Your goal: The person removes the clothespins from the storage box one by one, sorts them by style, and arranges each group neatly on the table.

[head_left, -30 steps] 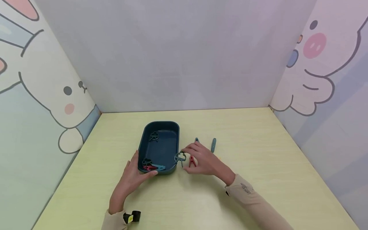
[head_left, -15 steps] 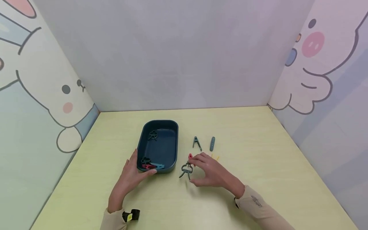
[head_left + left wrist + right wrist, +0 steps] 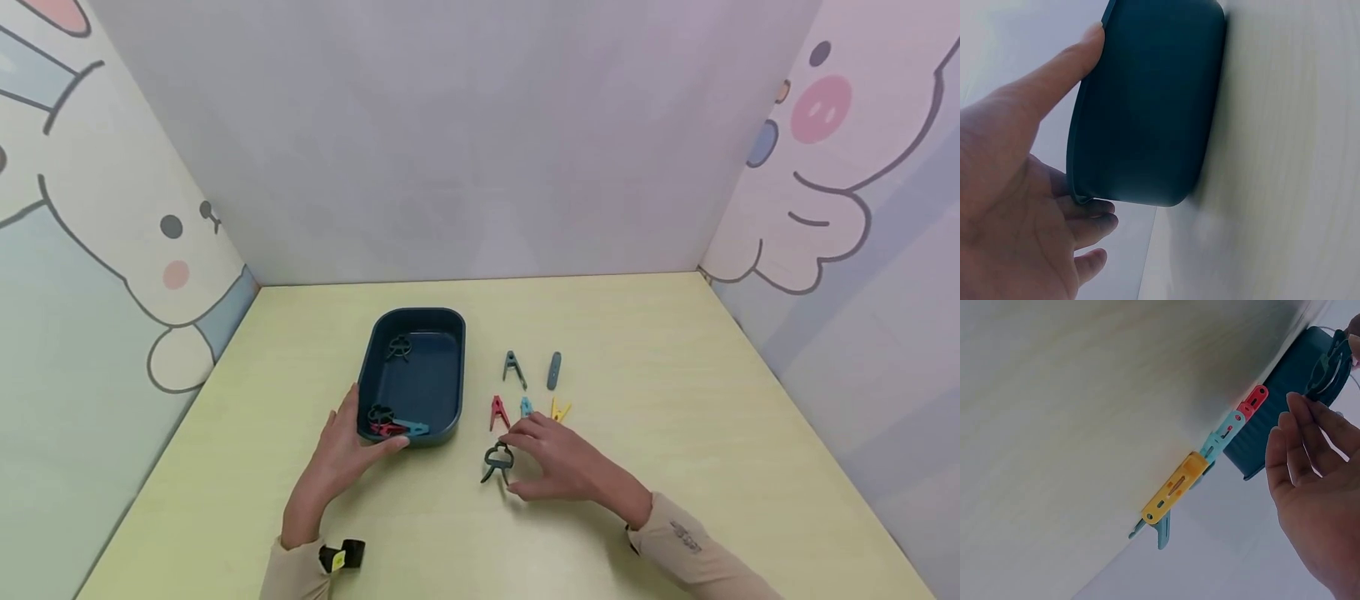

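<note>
My right hand [image 3: 558, 458] pinches a dark green plant clip [image 3: 498, 461], with a rounded ring head and two spread legs, at table level in front of the row of clothespins. In the right wrist view this clip [image 3: 1329, 369] sits at thumb and fingertips. My left hand [image 3: 341, 454] holds the near left corner of a dark blue-green plastic bin [image 3: 460, 400], thumb along the near rim and fingers at its left side. Inside lie a dark plant clip [image 3: 400, 347] at the back, and another [image 3: 381, 414] beside a light blue clothespin [image 3: 412, 427] and something red [image 3: 386, 430] in front.
Right of the bin stand a red clothespin [image 3: 499, 412], a light blue clothespin [image 3: 526, 406] partly behind my right hand, and a yellow clothespin [image 3: 559, 409]. Behind them are two grey-green clothespins, one spread [image 3: 513, 369], one seen edge-on [image 3: 554, 371]. Walls enclose the table [image 3: 637, 350].
My right hand has carried the plant clip from the bin's right rim rightward and closer to me, uncovering clothespins. My left hand stays at the bin's corner.
</note>
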Demonstrator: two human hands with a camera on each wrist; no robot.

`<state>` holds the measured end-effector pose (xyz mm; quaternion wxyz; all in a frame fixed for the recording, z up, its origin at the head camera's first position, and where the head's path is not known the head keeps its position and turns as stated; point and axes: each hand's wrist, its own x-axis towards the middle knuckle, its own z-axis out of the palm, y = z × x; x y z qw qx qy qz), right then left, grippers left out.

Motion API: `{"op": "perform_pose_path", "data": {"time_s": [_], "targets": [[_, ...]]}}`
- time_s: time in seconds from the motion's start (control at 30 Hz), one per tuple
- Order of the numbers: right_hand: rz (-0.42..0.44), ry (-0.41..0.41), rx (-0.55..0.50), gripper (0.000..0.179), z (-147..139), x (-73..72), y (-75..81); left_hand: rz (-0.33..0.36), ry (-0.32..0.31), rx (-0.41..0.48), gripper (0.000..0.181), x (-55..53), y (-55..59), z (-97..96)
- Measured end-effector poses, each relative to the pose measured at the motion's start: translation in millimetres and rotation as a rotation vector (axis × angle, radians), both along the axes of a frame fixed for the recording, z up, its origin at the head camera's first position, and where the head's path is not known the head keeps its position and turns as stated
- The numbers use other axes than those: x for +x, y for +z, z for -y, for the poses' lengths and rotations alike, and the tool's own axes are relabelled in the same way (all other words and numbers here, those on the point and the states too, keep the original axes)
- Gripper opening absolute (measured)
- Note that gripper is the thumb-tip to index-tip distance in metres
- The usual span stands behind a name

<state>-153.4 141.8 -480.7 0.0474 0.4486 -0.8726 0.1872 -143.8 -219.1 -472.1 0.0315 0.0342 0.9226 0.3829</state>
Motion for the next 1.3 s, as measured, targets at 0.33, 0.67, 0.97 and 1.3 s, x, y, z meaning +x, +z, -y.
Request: {"op": "perform_pose_path", "data": {"time_s": [0.33,0.67,0.97,1.3], "targets": [[0.060,0.001,0.098,0.053,0.6,-2.0,-2.5,-0.014,-0.004,0.003,0.121,-0.1,0.5,-0.8],[0.093,-0.036,0.157,0.053,4.6,-2.9,-4.1,0.004,0.009,-0.002,0.122,-0.4,0.4,-1.1],[0.069,-0.048,0.144,0.053,5.0,-4.1,-2.5,0.014,0.019,-0.015,0.123,0.2,0.3,0.2],[0.036,-0.054,-0.054,0.049,3.4,-19.1,14.2,0.015,0.020,-0.013,0.123,0.3,0.1,0.2]]}}
